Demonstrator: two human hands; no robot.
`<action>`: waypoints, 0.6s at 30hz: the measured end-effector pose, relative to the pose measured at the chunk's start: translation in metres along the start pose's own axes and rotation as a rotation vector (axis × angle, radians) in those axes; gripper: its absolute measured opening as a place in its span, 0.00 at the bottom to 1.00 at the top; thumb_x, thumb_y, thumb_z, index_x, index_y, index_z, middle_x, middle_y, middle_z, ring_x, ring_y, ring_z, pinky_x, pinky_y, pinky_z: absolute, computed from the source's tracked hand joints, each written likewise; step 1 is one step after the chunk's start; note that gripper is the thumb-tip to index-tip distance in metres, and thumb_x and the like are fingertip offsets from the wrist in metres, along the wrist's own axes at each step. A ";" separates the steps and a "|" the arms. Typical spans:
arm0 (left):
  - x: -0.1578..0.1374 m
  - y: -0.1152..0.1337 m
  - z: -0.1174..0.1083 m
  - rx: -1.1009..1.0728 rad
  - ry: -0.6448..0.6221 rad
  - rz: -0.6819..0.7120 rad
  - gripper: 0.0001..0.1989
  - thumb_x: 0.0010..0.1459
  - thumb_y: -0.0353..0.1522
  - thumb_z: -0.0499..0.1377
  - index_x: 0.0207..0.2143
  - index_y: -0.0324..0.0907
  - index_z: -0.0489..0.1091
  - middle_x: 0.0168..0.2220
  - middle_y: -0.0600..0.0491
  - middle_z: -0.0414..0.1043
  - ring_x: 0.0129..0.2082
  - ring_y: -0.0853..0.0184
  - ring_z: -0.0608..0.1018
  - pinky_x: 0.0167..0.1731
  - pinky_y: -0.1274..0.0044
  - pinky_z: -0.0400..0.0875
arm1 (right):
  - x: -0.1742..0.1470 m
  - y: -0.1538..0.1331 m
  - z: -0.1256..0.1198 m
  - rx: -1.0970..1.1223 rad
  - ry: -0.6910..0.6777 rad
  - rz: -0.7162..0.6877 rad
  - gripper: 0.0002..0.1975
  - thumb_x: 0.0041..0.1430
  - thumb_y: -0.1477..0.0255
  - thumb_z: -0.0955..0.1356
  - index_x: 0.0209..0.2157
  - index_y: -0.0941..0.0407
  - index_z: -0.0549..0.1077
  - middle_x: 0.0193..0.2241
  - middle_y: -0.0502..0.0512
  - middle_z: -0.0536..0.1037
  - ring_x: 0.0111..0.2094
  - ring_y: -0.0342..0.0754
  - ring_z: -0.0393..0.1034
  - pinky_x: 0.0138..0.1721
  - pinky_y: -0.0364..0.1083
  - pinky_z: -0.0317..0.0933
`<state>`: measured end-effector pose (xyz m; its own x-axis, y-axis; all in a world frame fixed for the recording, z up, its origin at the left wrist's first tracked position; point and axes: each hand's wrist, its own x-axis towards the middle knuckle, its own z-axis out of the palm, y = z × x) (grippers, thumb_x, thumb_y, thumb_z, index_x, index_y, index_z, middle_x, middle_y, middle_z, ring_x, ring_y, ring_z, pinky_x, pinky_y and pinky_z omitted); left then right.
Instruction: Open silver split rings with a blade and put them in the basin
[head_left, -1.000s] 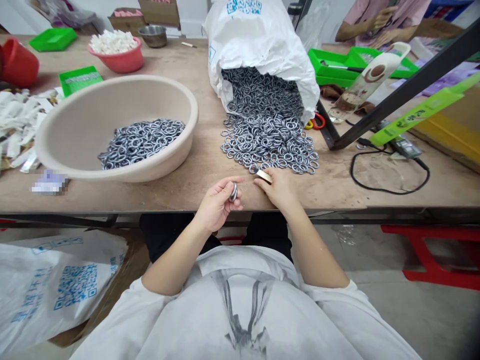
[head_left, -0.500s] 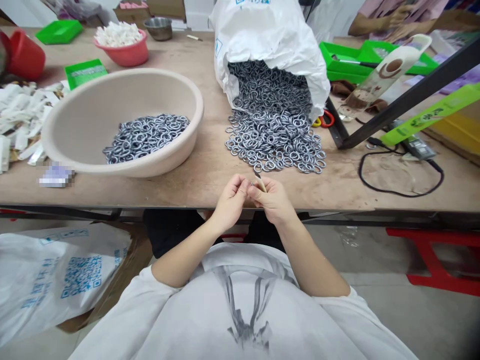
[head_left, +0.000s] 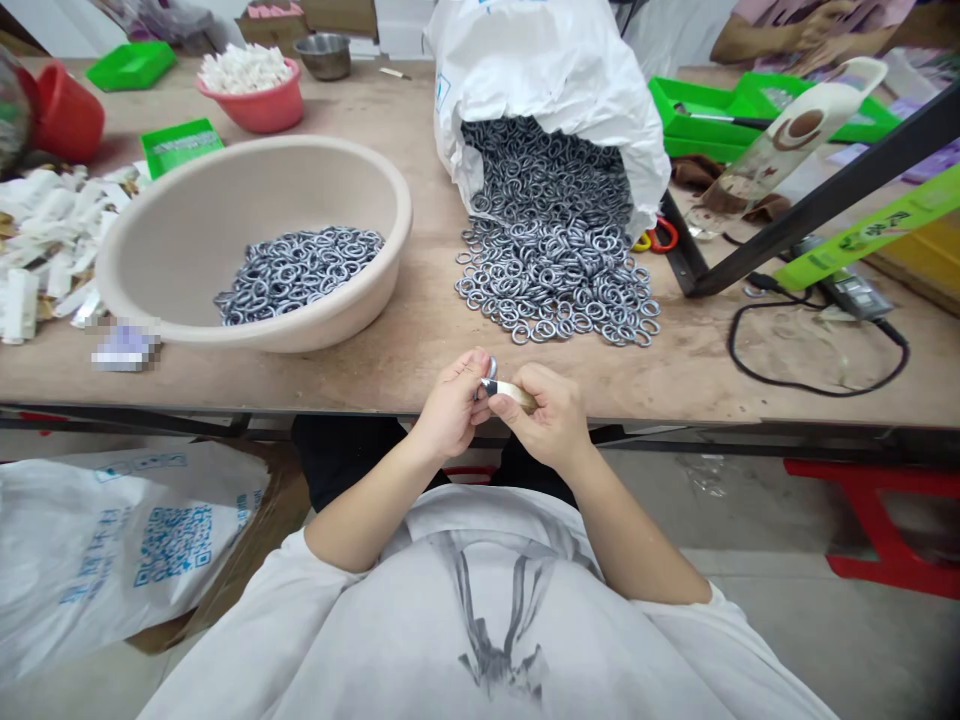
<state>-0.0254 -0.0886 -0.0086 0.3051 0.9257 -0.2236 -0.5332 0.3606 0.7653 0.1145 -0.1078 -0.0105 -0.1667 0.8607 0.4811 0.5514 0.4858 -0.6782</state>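
Your left hand [head_left: 452, 407] has its fingers closed on a grey ring [head_left: 492, 368] at the surface's [head_left: 352, 385] near edge; your right hand [head_left: 553, 413] grips a pale-handled tool [head_left: 514, 395], tip beside the ring. Slipping off that curve, it could nick your left hand.

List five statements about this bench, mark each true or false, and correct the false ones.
1. The right hand holds a pale-handled tool. True.
2. The left hand is empty. False: it holds a gray ring.
3. Loose rings lie inside the beige basin. True.
4. The white sack is closed. False: it gapes open, with a ring pile at its mouth.
5. The red bowl holds gray rings. False: it holds white pieces.
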 end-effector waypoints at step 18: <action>-0.015 0.001 -0.005 0.032 -0.112 -0.118 0.23 0.53 0.46 0.67 0.25 0.40 0.59 0.19 0.62 0.57 0.14 0.81 0.56 0.12 0.87 0.52 | 0.042 0.055 -0.002 -0.372 -0.018 0.386 0.15 0.61 0.57 0.68 0.30 0.55 0.73 0.29 0.54 0.76 0.31 0.50 0.66 0.32 0.46 0.53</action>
<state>-0.0347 -0.1017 -0.0080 0.4510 0.8581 -0.2453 -0.4634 0.4601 0.7573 0.1396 -0.0450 -0.0259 0.0933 0.9700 0.2243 0.8272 0.0498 -0.5597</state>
